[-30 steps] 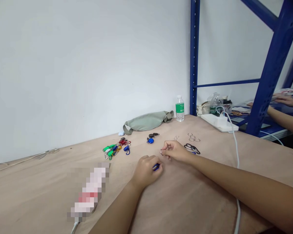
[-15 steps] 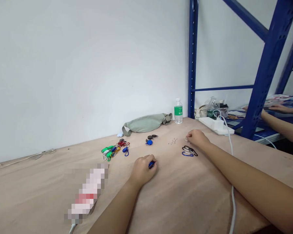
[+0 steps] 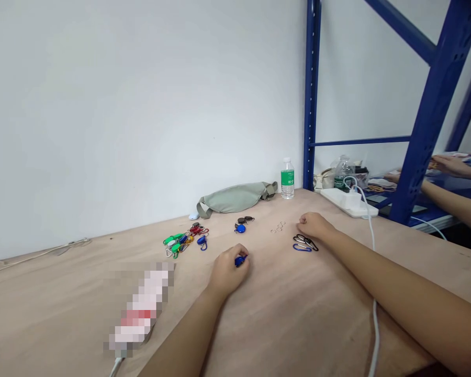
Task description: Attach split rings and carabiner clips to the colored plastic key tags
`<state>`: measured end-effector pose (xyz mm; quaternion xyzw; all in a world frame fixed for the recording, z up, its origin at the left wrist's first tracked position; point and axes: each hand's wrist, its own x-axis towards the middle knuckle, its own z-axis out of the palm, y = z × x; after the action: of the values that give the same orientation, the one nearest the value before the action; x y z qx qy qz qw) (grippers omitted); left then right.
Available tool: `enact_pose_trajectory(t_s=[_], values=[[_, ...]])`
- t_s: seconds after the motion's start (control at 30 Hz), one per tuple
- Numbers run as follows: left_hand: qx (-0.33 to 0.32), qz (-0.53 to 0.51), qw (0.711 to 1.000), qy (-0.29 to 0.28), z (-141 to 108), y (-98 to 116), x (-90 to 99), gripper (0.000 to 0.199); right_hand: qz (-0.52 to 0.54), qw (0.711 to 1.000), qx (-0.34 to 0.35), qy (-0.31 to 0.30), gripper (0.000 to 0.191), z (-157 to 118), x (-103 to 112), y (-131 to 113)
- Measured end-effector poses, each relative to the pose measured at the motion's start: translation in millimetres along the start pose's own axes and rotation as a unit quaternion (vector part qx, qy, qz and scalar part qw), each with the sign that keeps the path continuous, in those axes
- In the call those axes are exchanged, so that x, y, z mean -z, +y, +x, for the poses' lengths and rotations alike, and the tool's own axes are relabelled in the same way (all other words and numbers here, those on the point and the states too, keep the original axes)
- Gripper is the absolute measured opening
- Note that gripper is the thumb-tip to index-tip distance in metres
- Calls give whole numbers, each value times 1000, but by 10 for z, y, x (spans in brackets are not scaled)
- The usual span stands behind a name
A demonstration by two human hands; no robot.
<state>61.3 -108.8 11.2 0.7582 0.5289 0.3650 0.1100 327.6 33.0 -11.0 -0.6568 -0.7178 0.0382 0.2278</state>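
My left hand (image 3: 230, 269) is closed around a blue retractable badge reel (image 3: 240, 260), just above the table, with part of the reel hidden by the fingers. Farther right, my right hand (image 3: 314, 225) is pinched shut at the table surface; the small metal ring seen at its fingertips earlier is now hidden by them. Several small metal rings (image 3: 278, 227) lie to its left. Close below it are black and blue carabiners (image 3: 304, 243). Another blue reel (image 3: 240, 229) rests beside dark reels (image 3: 243, 220) toward the back.
A pile of coloured reels with clips (image 3: 178, 243) lies at left centre, a pixelated object (image 3: 143, 309) nearer. Along the back are a grey-green waist bag (image 3: 237, 199) and a water bottle (image 3: 287, 180). A power strip (image 3: 347, 203) with a white cable stands right; another person's arms (image 3: 455, 201) show beyond.
My left hand has shifted slightly left with the reel, which has turned in its fingers. My right fingers have closed over the small ring, which no longer shows.
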Motion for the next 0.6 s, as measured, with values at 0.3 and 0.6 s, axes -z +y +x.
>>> enact_pose_trajectory(t_s=[0.3, 0.6], values=[[185, -389, 901, 59, 78, -60, -9, 26, 273, 950, 149, 16, 16, -255, 179, -590], [165, -511, 843, 7, 42, 30, -17, 34, 572, 750, 142, -302, 51, -912, -43, -1184]])
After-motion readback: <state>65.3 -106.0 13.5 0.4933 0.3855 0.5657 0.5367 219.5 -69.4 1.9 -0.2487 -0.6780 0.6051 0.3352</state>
